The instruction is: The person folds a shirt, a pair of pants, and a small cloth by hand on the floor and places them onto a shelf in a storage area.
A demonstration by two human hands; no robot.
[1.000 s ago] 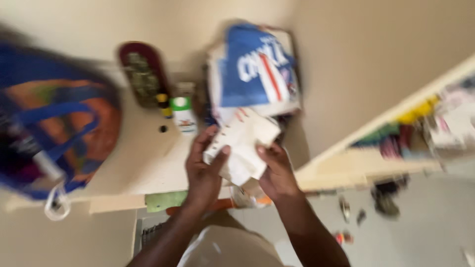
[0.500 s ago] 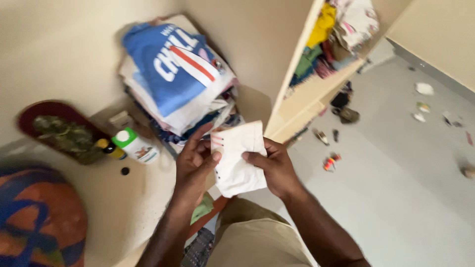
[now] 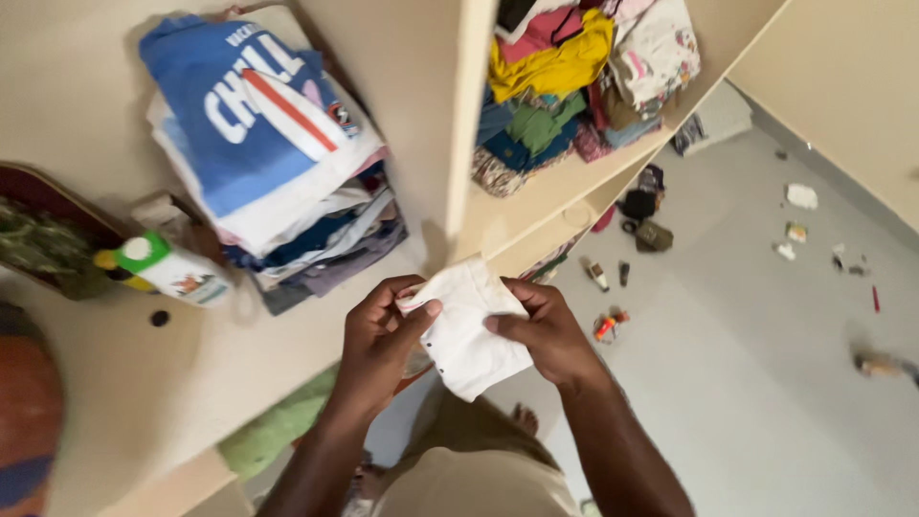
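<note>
White folded cloth (image 3: 466, 330) with small snap buttons is pinched at its top edge by both hands, left hand (image 3: 378, 340) and right hand (image 3: 546, 330), above the shelf edge. Looks mostly folded, not put away yet. Farther left sits the stack of folded clothes (image 3: 278, 182).

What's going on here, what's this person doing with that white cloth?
A person stands at a cream shelf unit, holding a small white garment in front of them with both hands. The left hand pinches its left edge and the right hand grips its right side; the cloth looks partly folded. On the shelf beside them sits a stack of folded clothes with a blue shirt on top, and a white bottle with a green cap. More clothes fill the next compartment, and small items lie scattered on the floor.
</note>
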